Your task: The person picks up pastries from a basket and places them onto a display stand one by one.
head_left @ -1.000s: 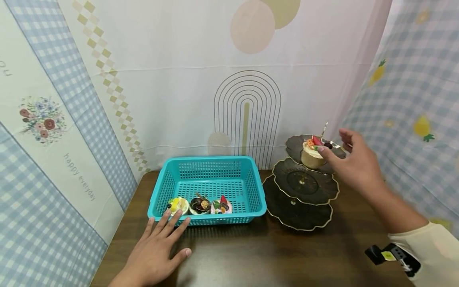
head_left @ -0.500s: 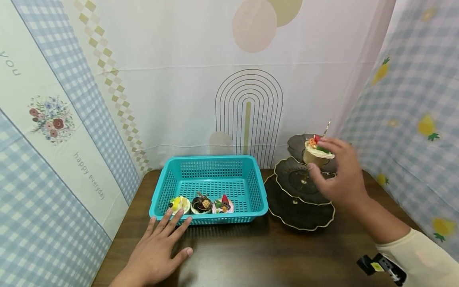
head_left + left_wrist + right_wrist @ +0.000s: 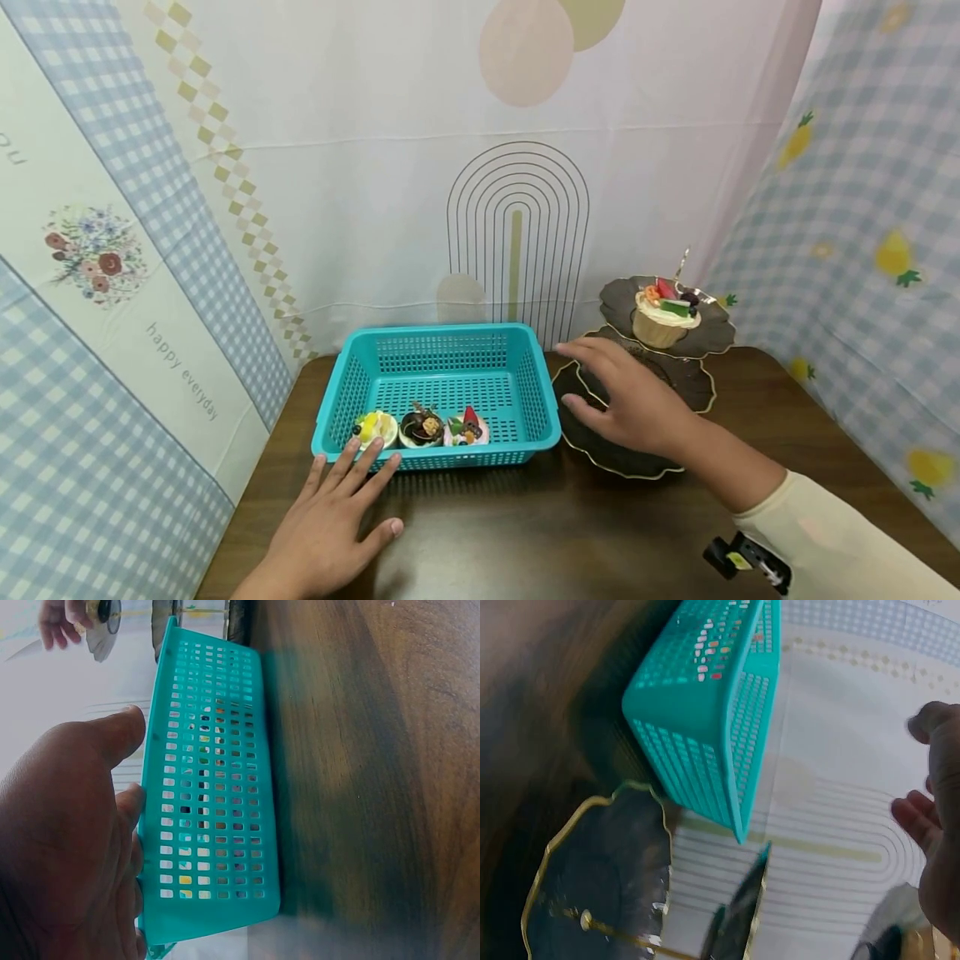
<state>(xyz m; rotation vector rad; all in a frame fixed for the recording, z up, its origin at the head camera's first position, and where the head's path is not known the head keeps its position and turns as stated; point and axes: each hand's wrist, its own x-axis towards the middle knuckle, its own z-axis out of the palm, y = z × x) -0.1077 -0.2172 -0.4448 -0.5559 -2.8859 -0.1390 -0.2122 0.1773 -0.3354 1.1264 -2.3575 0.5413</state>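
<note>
My left hand (image 3: 330,517) lies with spread, straight fingers at the front rim of a teal plastic basket (image 3: 442,332). Inside the basket, along its front wall, stand a yellow fruit-topped cupcake (image 3: 381,427), a chocolate cupcake (image 3: 422,427) and a pink cupcake with a red piece on top (image 3: 467,430). My right hand (image 3: 630,396) hangs over the lower tiers of a dark, gold-edged tiered stand (image 3: 637,462), fingers relaxed and apart, holding nothing. A cream cupcake with fruit (image 3: 663,317) sits on the stand's top tier.
Everything stands on a dark brown wooden table (image 3: 510,533). A white patterned cloth (image 3: 360,208) hangs behind it, and checked cloths hang at the left and right sides. The tiered stand is close beside the basket's right end.
My right hand has moved from beside the cream cupcake leftward and down toward the basket, leaving that cupcake on the top tier. My left hand has stayed at the basket rim.
</note>
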